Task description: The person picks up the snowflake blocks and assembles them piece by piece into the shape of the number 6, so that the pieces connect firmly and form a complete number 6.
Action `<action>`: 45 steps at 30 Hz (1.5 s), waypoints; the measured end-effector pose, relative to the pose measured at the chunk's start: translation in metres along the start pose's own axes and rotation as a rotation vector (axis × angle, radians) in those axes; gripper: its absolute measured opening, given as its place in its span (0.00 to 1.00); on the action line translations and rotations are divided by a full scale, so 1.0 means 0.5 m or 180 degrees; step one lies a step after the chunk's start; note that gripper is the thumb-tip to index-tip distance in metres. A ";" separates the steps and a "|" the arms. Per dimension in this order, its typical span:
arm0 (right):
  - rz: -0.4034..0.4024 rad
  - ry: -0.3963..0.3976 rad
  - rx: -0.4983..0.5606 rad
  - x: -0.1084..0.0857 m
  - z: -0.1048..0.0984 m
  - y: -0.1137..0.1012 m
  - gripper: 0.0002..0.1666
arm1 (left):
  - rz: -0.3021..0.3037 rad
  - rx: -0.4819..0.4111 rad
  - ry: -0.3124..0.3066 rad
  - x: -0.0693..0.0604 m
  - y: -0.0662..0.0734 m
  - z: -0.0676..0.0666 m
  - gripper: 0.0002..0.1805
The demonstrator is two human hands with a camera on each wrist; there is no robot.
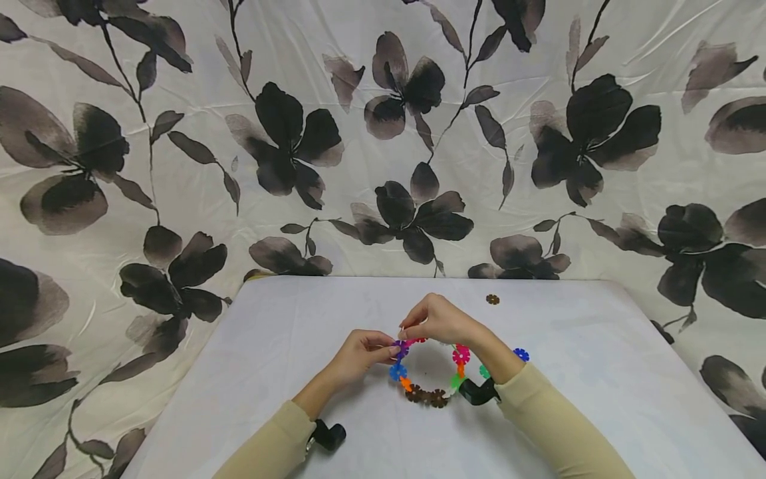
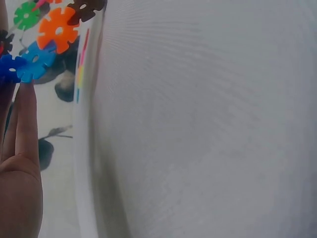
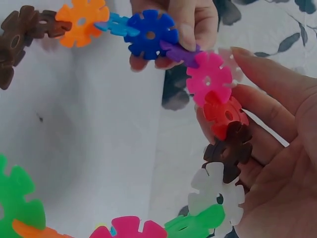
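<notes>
A ring of interlocking flower-shaped plastic discs (image 1: pixel 439 398) in many colours is held above the white table. My left hand (image 1: pixel 357 354) grips its left side, with thumb and fingers at a blue disc (image 3: pixel 151 34) and a purple disc (image 3: pixel 179 53). From the other side my right hand (image 1: pixel 439 320) pinches a pale translucent disc (image 3: pixel 231 63) against the pink disc (image 3: pixel 210 82). Red, dark brown and white discs (image 3: pixel 213 188) hang down along the right palm. An orange disc (image 2: pixel 58 29) and a light blue disc (image 2: pixel 35 60) show above the left fingers in the left wrist view.
A single brown disc (image 1: pixel 493 299) lies near the table's (image 1: pixel 299 306) back edge. A blue disc (image 1: pixel 521 354) and a green disc (image 1: pixel 485 371) lie by the right forearm, the green one partly hidden. A flower-patterned cloth (image 1: pixel 395 159) hangs behind.
</notes>
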State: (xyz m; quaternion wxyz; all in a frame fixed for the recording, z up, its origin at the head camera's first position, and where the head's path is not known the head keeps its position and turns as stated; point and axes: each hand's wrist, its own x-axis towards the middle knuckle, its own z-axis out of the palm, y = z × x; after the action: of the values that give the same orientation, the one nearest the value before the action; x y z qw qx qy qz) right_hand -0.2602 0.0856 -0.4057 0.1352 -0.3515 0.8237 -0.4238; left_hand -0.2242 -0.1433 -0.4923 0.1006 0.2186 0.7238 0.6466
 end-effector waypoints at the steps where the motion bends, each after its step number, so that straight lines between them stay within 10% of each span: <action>1: -0.0013 0.0007 -0.0013 0.000 0.001 -0.001 0.10 | 0.0011 -0.0004 0.0013 0.000 -0.001 0.000 0.10; 17: 0.0150 -0.0032 0.0144 -0.007 0.012 0.011 0.08 | 0.0102 -0.0035 -0.0063 -0.005 -0.006 0.006 0.10; 28: 0.0170 -0.0103 0.0098 -0.021 0.002 0.030 0.14 | -0.0200 -0.0086 -0.0165 0.002 -0.006 0.008 0.11; 45: 0.0520 0.0627 -0.0513 -0.111 -0.103 0.109 0.14 | -0.0355 -0.0007 -0.0085 -0.003 -0.004 -0.006 0.10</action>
State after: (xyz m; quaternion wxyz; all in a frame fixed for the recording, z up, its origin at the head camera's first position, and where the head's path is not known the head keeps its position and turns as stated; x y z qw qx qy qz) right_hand -0.2723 0.1767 -0.4222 0.0591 -0.2498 0.8902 -0.3763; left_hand -0.2245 -0.1467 -0.4941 0.1464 0.1865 0.7327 0.6379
